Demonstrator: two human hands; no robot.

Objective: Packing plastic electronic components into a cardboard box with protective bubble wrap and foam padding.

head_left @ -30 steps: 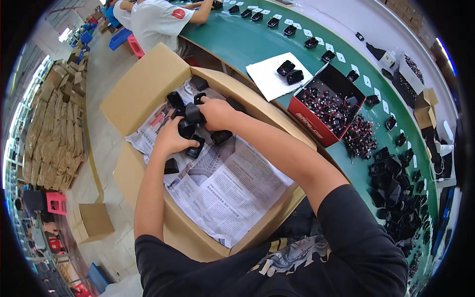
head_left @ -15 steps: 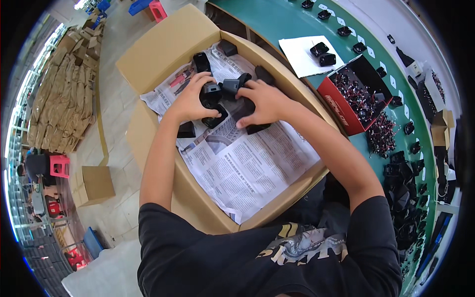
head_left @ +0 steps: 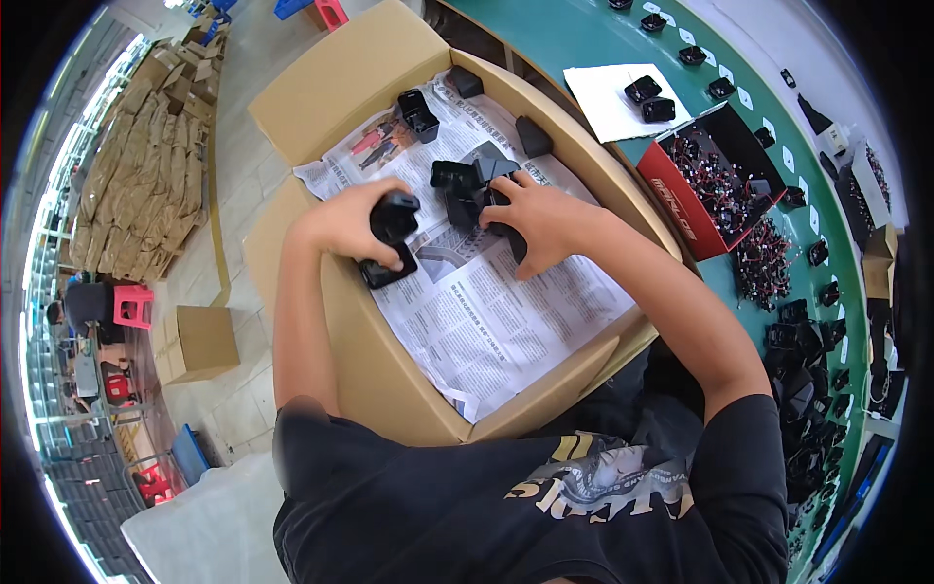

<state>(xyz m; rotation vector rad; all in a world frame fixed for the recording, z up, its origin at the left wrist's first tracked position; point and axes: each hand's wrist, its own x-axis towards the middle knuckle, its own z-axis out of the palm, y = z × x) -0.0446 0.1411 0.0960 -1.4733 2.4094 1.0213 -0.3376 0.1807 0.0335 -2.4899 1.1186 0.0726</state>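
Observation:
A large cardboard box (head_left: 336,380) lies open before me, lined with newspaper (head_left: 477,321). At its left side my left hand (head_left: 350,222) is closed round a black plastic housing (head_left: 394,216). A second black housing (head_left: 389,273) sits just below, by the thumb. My right hand (head_left: 545,219) curls over a dark housing (head_left: 506,232) near the middle of the box, its fingers mostly hiding that piece. Touching one another beside these fingers are more black housings (head_left: 454,177). Farther up stand an open-topped black housing (head_left: 417,117) and dark pieces (head_left: 533,136) along the far wall.
On the green table (head_left: 525,39) at the right are a white sheet (head_left: 603,95) with two black housings, a red box (head_left: 671,200) of small wired parts, and a heap of black housings (head_left: 803,389). A smaller carton (head_left: 199,341) stands on the floor at the left.
My left hand has moved left and slightly down with a black housing, away from the cluster. My right hand has shifted a little right and down. The upper housing now stands uncovered.

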